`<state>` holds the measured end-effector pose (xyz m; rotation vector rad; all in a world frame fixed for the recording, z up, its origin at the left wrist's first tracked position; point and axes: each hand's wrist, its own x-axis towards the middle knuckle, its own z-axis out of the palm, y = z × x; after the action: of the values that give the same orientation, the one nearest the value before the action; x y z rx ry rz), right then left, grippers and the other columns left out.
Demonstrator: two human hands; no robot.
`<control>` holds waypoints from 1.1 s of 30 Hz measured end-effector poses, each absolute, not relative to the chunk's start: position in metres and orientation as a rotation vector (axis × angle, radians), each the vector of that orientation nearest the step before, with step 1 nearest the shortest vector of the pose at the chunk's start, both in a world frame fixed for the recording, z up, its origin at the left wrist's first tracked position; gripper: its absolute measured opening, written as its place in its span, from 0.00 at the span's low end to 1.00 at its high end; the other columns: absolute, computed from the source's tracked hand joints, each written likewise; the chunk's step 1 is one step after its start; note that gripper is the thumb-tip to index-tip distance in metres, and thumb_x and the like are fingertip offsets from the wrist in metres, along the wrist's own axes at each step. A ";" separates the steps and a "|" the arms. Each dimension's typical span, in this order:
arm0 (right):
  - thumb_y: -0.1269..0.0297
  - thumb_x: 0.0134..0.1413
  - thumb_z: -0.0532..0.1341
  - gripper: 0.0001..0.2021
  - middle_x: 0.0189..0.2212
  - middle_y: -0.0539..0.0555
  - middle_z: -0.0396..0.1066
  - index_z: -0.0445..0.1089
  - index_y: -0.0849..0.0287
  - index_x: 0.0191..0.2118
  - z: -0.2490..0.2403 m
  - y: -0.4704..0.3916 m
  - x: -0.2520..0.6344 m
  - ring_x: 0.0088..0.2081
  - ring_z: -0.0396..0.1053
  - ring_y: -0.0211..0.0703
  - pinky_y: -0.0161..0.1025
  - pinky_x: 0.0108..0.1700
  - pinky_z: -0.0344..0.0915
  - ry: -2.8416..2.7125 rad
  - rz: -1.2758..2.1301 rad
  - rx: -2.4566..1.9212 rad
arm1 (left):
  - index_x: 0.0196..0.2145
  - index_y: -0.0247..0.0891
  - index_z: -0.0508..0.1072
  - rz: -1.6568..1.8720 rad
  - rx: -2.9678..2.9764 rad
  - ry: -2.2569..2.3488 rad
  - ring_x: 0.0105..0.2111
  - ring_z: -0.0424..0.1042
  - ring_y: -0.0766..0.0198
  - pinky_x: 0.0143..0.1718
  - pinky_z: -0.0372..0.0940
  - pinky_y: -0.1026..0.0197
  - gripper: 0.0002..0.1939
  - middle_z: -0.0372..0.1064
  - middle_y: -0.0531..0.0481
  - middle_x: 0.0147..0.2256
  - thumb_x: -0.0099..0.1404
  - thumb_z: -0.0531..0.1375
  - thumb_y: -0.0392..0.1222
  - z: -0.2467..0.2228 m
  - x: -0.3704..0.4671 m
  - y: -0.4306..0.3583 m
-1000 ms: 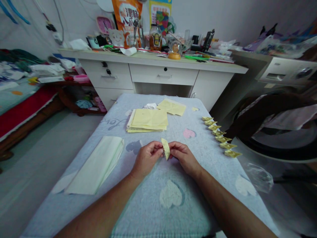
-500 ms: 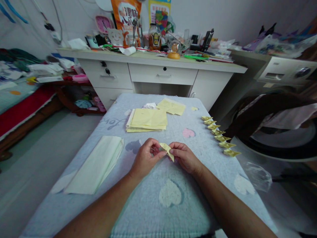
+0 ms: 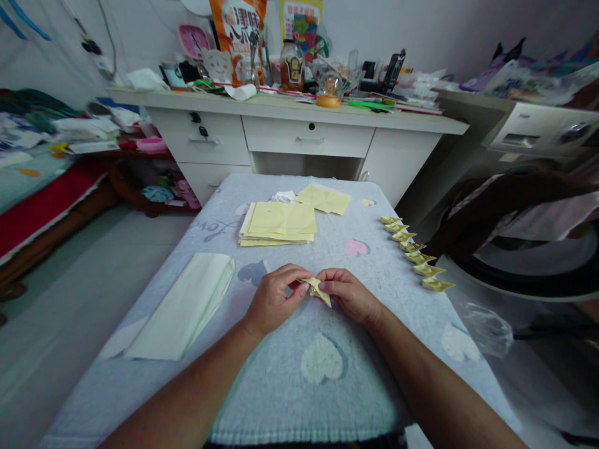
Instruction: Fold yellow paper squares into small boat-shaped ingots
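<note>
A small folded piece of yellow paper (image 3: 320, 292) is held between both hands above the middle of the cloth-covered table. My left hand (image 3: 277, 295) pinches its upper left end between thumb and fingers. On the other side, my right hand (image 3: 349, 293) grips its right edge, with the thumb on top. One pointed end sticks out toward me. Beyond the hands lies a stack of yellow paper sheets (image 3: 281, 219), and some loose yellow sheets (image 3: 325, 198) rest behind it. Several folded yellow paper boats (image 3: 425, 257) stand in a row along the right edge.
A folded pale green-white sheet (image 3: 182, 308) lies at the left of the table (image 3: 262, 393). Crumpled white tissue (image 3: 283, 196) sits behind the stack. A cluttered white desk (image 3: 309, 117) stands beyond, and a front-loading washing machine (image 3: 538, 140) with clothes at its door is at right.
My left fingers have shifted over the paper's upper left end, from curled beside it to pinching it. The paper has tilted slightly. My right hand keeps its hold.
</note>
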<state>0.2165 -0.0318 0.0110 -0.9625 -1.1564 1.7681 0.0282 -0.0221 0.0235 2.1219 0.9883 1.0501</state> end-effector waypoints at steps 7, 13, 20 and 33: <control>0.60 0.46 0.66 0.10 0.24 0.49 0.70 0.75 0.62 0.32 0.010 -0.032 0.216 0.24 0.61 0.33 0.31 0.29 0.56 -1.153 1.777 -0.937 | 0.36 0.38 0.73 1.080 2.094 1.051 0.36 0.71 0.63 0.37 0.65 0.63 0.07 0.72 0.48 0.34 0.63 0.56 0.35 0.024 0.030 -0.021; 0.59 0.43 0.67 0.11 0.23 0.50 0.70 0.73 0.62 0.29 0.011 -0.032 0.218 0.23 0.61 0.33 0.31 0.28 0.57 -1.099 1.828 -0.936 | 0.34 0.38 0.73 1.054 2.053 1.029 0.35 0.71 0.63 0.37 0.65 0.63 0.06 0.72 0.48 0.34 0.61 0.56 0.35 0.024 0.032 -0.022; 0.56 0.43 0.67 0.13 0.21 0.49 0.68 0.70 0.62 0.27 0.015 -0.030 0.217 0.21 0.61 0.32 0.31 0.26 0.58 -1.043 1.853 -0.914 | 0.38 0.37 0.74 0.956 1.940 0.984 0.32 0.72 0.65 0.35 0.65 0.65 0.08 0.74 0.50 0.33 0.61 0.58 0.38 0.027 0.031 -0.024; 0.60 0.52 0.63 0.13 0.31 0.48 0.64 0.64 0.57 0.42 0.015 -0.029 0.226 0.31 0.62 0.36 0.33 0.33 0.60 -1.504 1.213 -1.148 | 0.39 0.38 0.75 0.931 1.831 1.231 0.28 0.72 0.64 0.30 0.63 0.65 0.12 0.75 0.51 0.30 0.64 0.56 0.47 0.008 0.026 -0.010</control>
<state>0.2258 -0.0290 0.0152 -1.1476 -1.5040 1.2127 0.0264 -0.0096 0.0085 1.8313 1.2310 0.9312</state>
